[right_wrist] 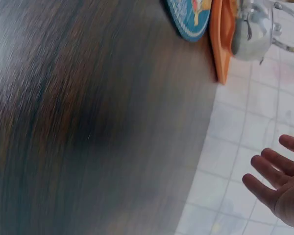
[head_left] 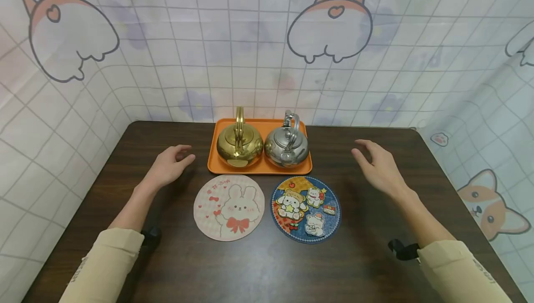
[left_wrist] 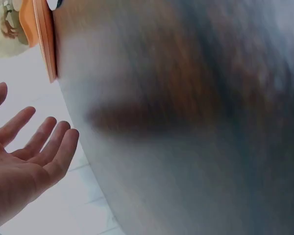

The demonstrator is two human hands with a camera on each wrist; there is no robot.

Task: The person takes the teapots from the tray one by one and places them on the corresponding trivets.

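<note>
Two round kettles stand side by side on an orange tray (head_left: 267,172) in the head view: a gold kettle (head_left: 239,146) on the left and a silver kettle (head_left: 288,149) on the right, each with an upright arched handle. Left of the tray, my left hand (head_left: 168,166) hovers over the table with loosely bent fingers, holding nothing. My right hand (head_left: 380,168) is held to the tray's right, fingers apart and likewise free of any object. In the right wrist view the silver kettle (right_wrist: 252,32) shows partly. Neither hand touches the tray.
In front of the tray lie two round mats: a pink rabbit mat (head_left: 229,208) at left and a blue mat (head_left: 306,233) with cartoon animals at right. Beneath is a dark wooden table (head_left: 267,270). A tile-patterned cloth (head_left: 258,39) hangs behind and along both sides.
</note>
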